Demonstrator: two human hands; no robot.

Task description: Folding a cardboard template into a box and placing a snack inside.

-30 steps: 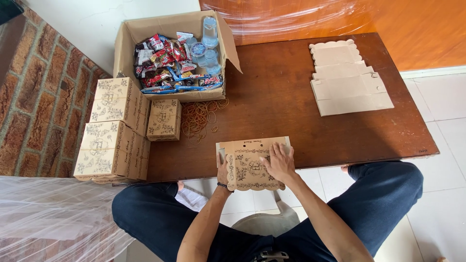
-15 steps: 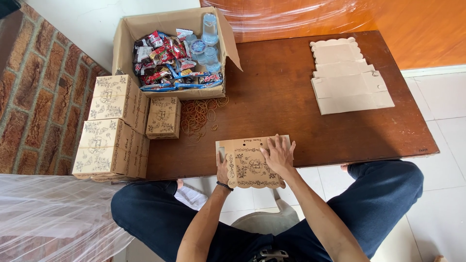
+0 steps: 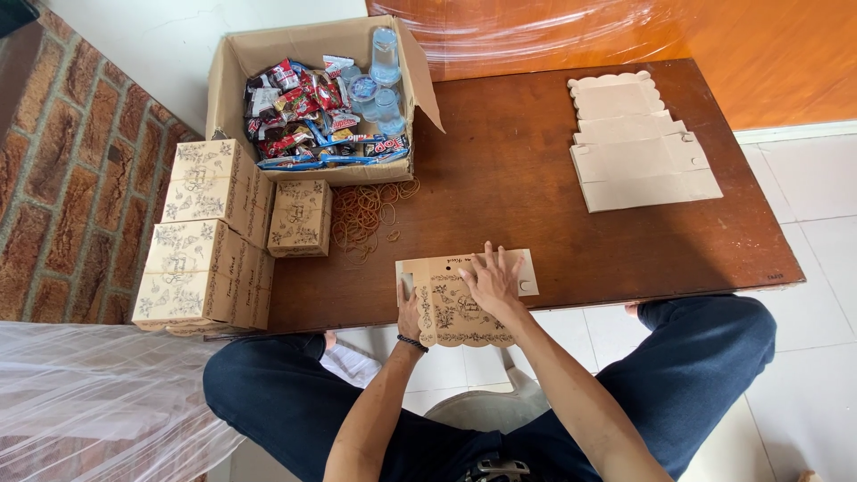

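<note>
A small printed cardboard box (image 3: 451,312) rests at the near edge of the brown table (image 3: 553,223). My right hand (image 3: 493,278) lies flat on its top, fingers spread, pressing the lid down. At the box's left side, my left hand (image 3: 409,311) grips the wall with the thumb up. A dark band circles my left wrist. The box's lower scalloped flap hangs over the table edge.
Several folded printed boxes (image 3: 214,236) are stacked at the table's left. Behind them, an open carton (image 3: 317,98) holds snack packets and water cups. Rubber bands (image 3: 366,214) lie scattered near it. Flat unfolded box blanks (image 3: 638,147) lie at the far right.
My right hand has slid from the box's right edge onto the top and now presses it flat. The box looks lower and more closed.
</note>
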